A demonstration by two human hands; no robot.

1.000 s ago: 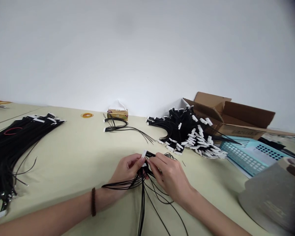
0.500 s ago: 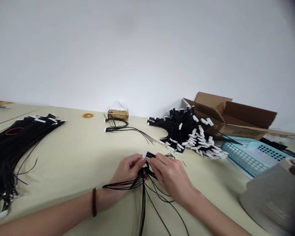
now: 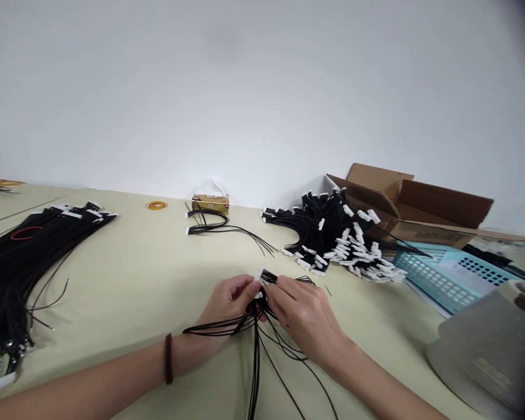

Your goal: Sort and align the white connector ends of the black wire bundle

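Note:
My left hand point(image 3: 227, 304) and my right hand point(image 3: 304, 318) meet at the middle of the table, fingers pinched together on a small bunch of black wires point(image 3: 256, 344) that ends in white connectors point(image 3: 259, 274). The wires trail from my fingers toward me across the pale green tabletop. A dark band sits on my left wrist. A big heap of the same black wire harnesses point(image 3: 336, 239) with white connectors lies beyond my right hand.
A long bundle of black cables point(image 3: 21, 256) lies at the left. A tissue box point(image 3: 210, 202), a few loose wires point(image 3: 214, 224) and yellow rubber bands point(image 3: 156, 205) sit at the back. An open cardboard box point(image 3: 420, 213), a blue basket point(image 3: 446, 277) and a grey object point(image 3: 490, 350) fill the right.
Hardly anything differs; my hands stay pinched on the wire bunch, shifted only slightly.

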